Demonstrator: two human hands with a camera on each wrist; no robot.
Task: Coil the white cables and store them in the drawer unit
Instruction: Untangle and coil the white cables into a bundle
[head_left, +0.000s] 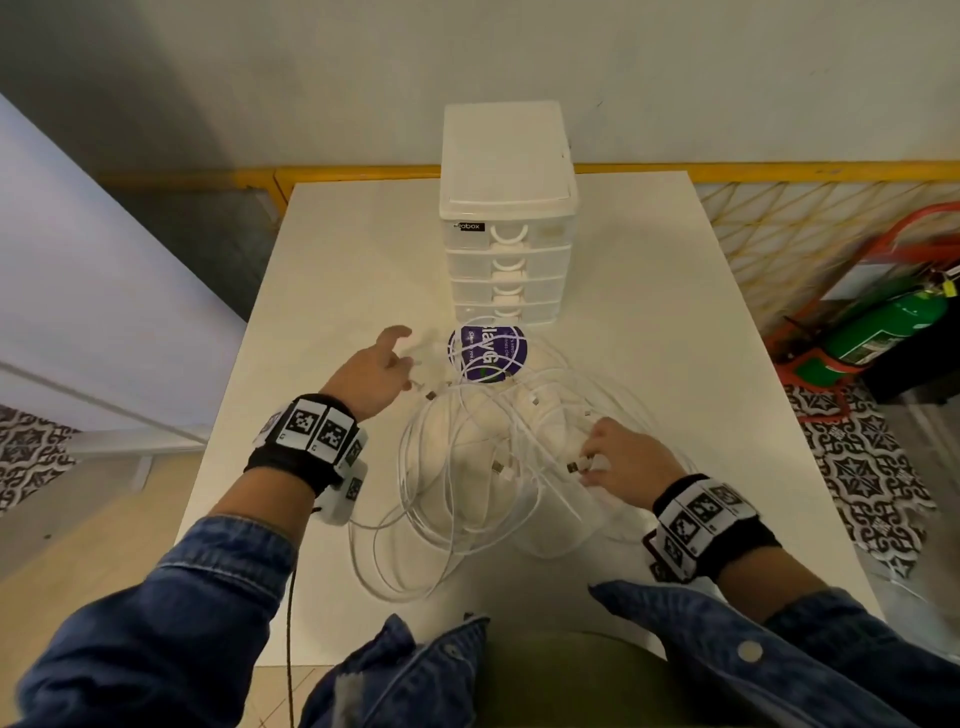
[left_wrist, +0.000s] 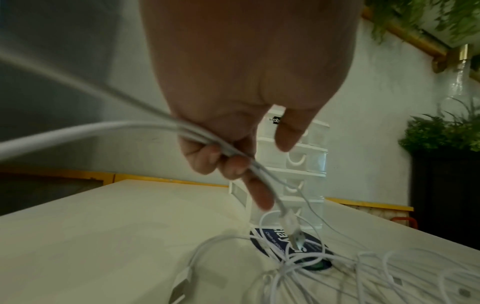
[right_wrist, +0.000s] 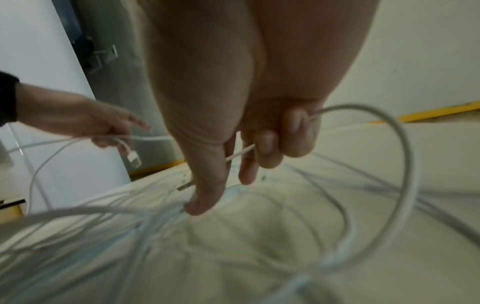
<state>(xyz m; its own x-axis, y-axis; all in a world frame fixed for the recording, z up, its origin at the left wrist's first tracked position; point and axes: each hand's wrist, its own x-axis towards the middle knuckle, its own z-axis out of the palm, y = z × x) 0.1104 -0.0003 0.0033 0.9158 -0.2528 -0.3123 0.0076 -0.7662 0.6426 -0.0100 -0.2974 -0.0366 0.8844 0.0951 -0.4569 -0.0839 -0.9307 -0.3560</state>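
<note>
My left hand (head_left: 375, 375) grips white cables (head_left: 470, 470) near a USB plug (left_wrist: 296, 236). My right hand (head_left: 626, 465) pinches another cable end. The tangled pile lies on the white table (head_left: 337, 270), just before the closed drawer unit (head_left: 506, 218), over a purple sticker (head_left: 488, 353).

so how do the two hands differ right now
The left hand is near the drawer unit, forefinger out, gripping cable just behind a dangling plug. The right hand sits nearer the body, over the cables, pinching a plug. Both grip white cable.
</note>
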